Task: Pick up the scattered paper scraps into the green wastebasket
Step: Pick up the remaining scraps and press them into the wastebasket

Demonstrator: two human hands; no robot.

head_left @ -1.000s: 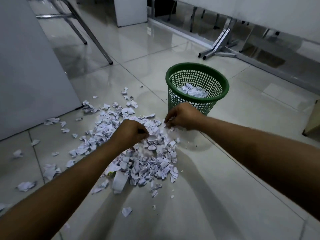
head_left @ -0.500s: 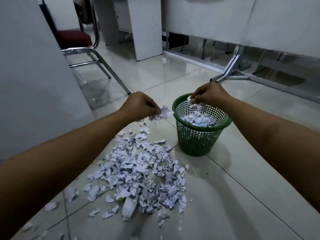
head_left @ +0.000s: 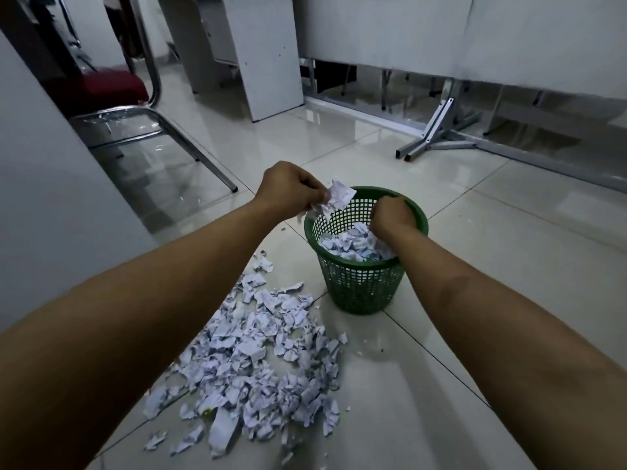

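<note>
The green wastebasket (head_left: 363,286) stands on the tiled floor and holds a heap of white scraps (head_left: 349,244). My left hand (head_left: 288,189) grips a bunch of paper scraps (head_left: 334,198) right at the basket's left rim. My right hand (head_left: 392,215) reaches down inside the basket with curled fingers touching the scraps there; whether it still holds any is hidden. A wide pile of torn paper scraps (head_left: 258,364) covers the floor in front of the basket, to its left.
A chair with a red seat (head_left: 108,88) and chrome legs (head_left: 190,147) stands at the back left. A white panel (head_left: 51,184) rises on the left. White desks (head_left: 264,52) and a metal stand foot (head_left: 431,137) line the back.
Both hands rose from the floor pile with scraps to the basket. The right hand has dropped inside the basket; the left has come to its rim.
</note>
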